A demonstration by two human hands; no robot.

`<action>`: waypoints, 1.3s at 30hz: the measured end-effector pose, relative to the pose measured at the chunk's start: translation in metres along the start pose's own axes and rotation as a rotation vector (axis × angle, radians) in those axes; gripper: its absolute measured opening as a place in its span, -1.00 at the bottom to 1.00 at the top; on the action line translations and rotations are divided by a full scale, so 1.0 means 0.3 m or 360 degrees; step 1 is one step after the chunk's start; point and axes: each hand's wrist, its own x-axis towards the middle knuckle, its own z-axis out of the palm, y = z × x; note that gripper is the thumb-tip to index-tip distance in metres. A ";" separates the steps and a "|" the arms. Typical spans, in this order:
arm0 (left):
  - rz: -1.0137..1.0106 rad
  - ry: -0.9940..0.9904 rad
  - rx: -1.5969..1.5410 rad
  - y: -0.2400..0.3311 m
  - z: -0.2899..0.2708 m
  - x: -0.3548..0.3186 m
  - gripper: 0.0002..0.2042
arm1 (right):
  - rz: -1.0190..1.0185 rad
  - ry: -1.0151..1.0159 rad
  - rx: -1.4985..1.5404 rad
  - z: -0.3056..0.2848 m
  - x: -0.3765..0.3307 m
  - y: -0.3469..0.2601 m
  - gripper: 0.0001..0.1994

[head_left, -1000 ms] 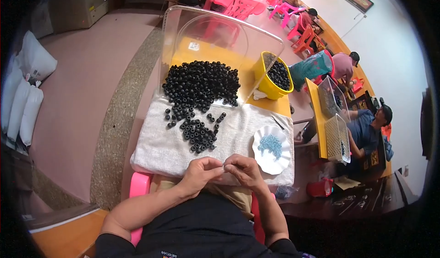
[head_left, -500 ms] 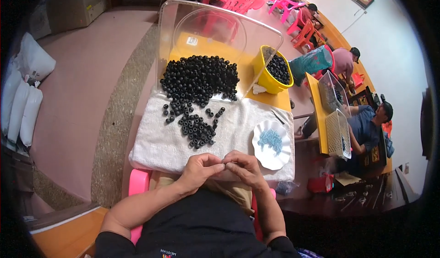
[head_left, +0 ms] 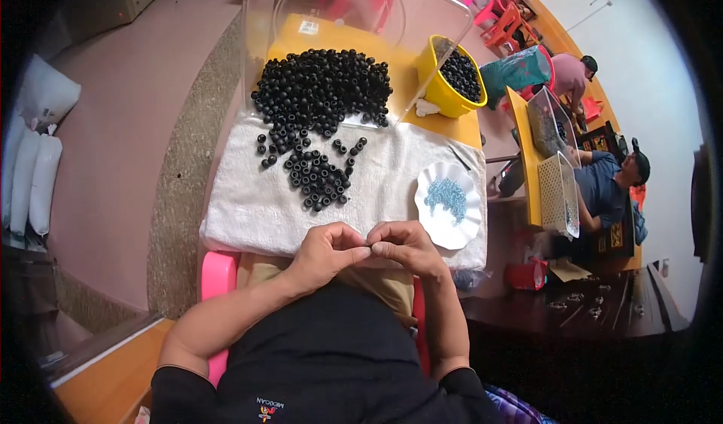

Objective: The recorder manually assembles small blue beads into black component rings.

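Observation:
My left hand [head_left: 329,252] and my right hand [head_left: 407,248] meet fingertip to fingertip over the near edge of a white towel [head_left: 241,190]. Both are closed in a pinch; between them is a tiny dark thing, mostly covered by the fingers and too small to name. Beyond my hands lies a loose cluster of black pierced beads [head_left: 320,183]. Farther off, a large pile of the same black beads [head_left: 324,85] spills out of a clear plastic bin [head_left: 339,10]. Right of my right hand, a white scalloped plate [head_left: 457,236] holds small pale-blue pieces [head_left: 446,198].
A yellow tub [head_left: 452,104] of dark beads stands at the table's far right, with a thin dark tool [head_left: 459,157] nearer. A co-worker [head_left: 606,183] sits to the right by a perforated white basket [head_left: 557,198]. White sacks [head_left: 41,175] stand at left on the floor.
The view has tilted, so table and beads sit higher in the picture. My hands stay pinched together, with only slight finger movement.

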 end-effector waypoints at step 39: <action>0.0045 0.0271 -0.0363 -0.002 0.011 -0.008 -0.90 | -0.1698 0.0748 -0.2060 0.136 0.043 0.100 -0.69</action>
